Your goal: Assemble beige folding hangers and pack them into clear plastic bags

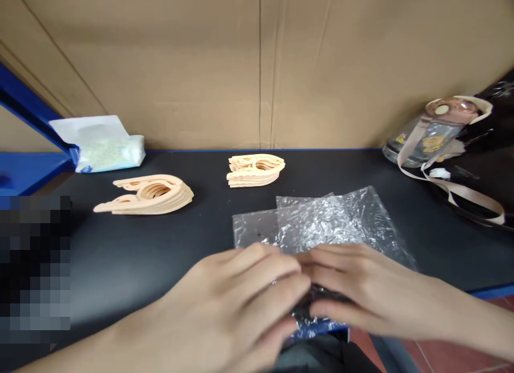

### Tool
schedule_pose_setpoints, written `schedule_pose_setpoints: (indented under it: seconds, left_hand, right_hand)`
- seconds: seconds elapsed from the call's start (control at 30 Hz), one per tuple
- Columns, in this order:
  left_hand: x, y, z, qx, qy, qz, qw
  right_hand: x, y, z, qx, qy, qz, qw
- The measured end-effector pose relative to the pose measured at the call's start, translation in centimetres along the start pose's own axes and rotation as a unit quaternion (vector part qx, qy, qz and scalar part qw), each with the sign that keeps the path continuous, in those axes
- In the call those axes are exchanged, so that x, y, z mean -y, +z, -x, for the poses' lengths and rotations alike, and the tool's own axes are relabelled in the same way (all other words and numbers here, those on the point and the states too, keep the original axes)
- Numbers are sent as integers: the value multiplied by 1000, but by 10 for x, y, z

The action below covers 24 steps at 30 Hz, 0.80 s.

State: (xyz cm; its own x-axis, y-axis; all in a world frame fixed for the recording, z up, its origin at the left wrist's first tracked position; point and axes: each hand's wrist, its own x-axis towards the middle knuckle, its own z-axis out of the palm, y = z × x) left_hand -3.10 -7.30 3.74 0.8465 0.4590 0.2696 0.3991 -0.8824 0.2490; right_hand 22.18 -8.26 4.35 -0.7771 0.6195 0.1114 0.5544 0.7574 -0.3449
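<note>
Clear plastic bags (333,223) lie crinkled and overlapping on the black table, down to its front edge. My left hand (249,298) is on their near end, its fingers bent and close together with the thumb below, gripping the film. Facing it, my right hand (357,282) grips the same near end, fingers above and thumb underneath. The fingertips of both hands nearly meet, are slightly blurred and partly hide the plastic. Beyond the hands stand two stacks of beige, looped plastic pieces resembling folded hangers, one stack (148,195) at left and another stack (257,169) near the middle.
At back left is a soft tissue pack (110,151) with a white sheet sticking out. A clear drink bottle (433,132) with a beige strap (474,196) leans at back right beside a black bag (492,159). Cardboard (201,68) walls the back.
</note>
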Motion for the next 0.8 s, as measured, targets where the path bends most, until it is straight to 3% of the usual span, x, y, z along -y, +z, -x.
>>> schedule_pose_setpoints:
  seconds: [0.07,0.13,0.27,0.47,0.57,0.67,0.8]
  left_hand:
    - [19,3,-16,32,9,-14,999]
    - [38,12,-22,93,-32,-12,995]
    - [60,24,-16,158,-75,21,984]
    - [72,8,-8,190,-90,51,976]
    - [76,3,-7,198,-96,43,974]
    - [79,2,-3,194,-86,35,977]
    - [80,1,1,198,-81,30,976]
  right_hand:
    - [-14,2,-4,4,18,5,1000]
    - [-35,5,-5,-19,35,41,998]
    - [-69,9,4,-88,124,116,981]
    - [-90,5,14,-141,269,51,951]
    - [-91,2,13,-129,291,24,948]
    - [-94,3,18,-91,262,65,959]
    - [-123,3,38,-43,258,138,955]
